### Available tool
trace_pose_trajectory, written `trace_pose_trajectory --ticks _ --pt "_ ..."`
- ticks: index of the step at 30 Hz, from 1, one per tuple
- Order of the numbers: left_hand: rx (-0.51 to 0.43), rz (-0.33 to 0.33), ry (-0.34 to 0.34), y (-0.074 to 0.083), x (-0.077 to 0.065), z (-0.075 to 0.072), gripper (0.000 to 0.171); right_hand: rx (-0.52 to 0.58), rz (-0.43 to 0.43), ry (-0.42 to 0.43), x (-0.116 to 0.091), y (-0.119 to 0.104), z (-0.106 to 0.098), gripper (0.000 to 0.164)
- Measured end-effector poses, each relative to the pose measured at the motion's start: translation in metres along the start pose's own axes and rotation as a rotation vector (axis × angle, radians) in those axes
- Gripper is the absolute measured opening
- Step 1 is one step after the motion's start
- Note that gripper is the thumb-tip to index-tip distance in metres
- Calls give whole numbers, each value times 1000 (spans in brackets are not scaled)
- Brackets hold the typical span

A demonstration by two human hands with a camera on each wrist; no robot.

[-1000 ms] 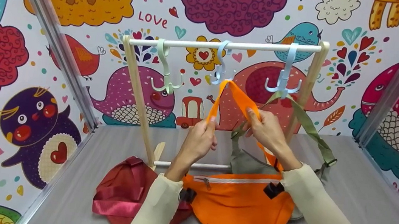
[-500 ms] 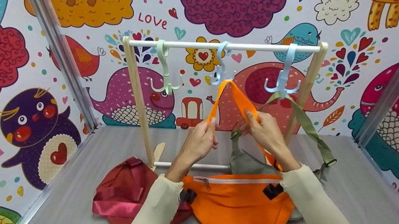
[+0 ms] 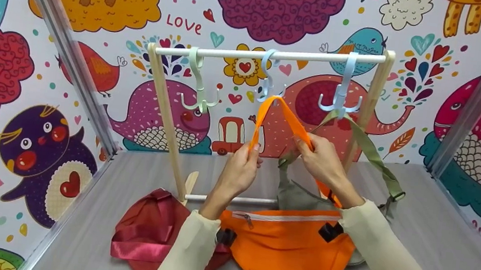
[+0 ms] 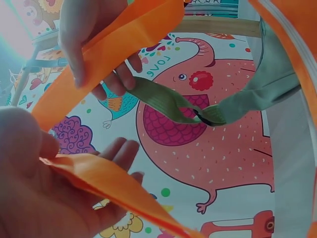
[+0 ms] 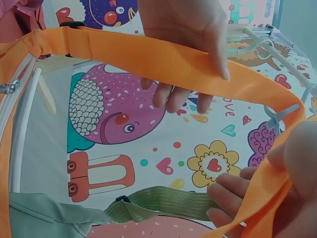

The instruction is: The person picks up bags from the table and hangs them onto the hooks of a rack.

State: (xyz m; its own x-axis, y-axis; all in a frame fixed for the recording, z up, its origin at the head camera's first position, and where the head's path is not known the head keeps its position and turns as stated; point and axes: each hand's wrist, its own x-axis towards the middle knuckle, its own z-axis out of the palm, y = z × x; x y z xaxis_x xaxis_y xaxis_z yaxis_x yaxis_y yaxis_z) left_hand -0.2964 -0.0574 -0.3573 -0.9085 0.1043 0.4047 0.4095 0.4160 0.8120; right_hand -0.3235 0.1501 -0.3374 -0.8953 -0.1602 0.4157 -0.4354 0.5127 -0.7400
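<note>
An orange waist bag (image 3: 290,251) stands at the front of the rack, its orange strap (image 3: 288,115) raised into a peak. My left hand (image 3: 238,171) pinches the strap's left side between thumb and fingers. On the other side my right hand (image 3: 324,161) grips it, thumb on top. The peak overlaps the prongs of the middle blue hook (image 3: 267,76) in the head view. In the right wrist view the strap (image 5: 237,84) bends around beside a blue prong (image 5: 287,113), and my left hand (image 5: 188,39) holds it farther along.
A white-barred wooden rack (image 3: 227,53) carries a bare green hook (image 3: 201,89) at left and a blue hook (image 3: 342,92) at right. From the right hook hangs a grey-green bag (image 3: 304,198) by its strap. A red bag (image 3: 151,229) lies left on the table.
The strap's left side has turned to show more of its width near the hook, and its peak has shifted slightly right. Both hands keep their grip nearly in place.
</note>
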Motion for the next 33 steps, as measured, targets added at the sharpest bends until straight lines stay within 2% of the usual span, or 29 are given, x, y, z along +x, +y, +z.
trace_pose_trajectory --ticks 3,7,18,24,33 --pt "18 -21 -1 0 0 -1 27 -19 -22 12 -1 0 -1 22" --pt "31 -51 -7 0 -1 -2 35 -30 -40 21 -3 -1 -2 18" --pt "66 -65 -23 -2 -5 -4 43 -44 -54 32 -9 0 -7 28" --pt "85 -103 -29 -3 -7 -4 46 -54 -47 46 -12 2 -10 32" --pt "120 -71 -23 -9 -11 -9 42 -40 -58 34 -21 2 -15 38"
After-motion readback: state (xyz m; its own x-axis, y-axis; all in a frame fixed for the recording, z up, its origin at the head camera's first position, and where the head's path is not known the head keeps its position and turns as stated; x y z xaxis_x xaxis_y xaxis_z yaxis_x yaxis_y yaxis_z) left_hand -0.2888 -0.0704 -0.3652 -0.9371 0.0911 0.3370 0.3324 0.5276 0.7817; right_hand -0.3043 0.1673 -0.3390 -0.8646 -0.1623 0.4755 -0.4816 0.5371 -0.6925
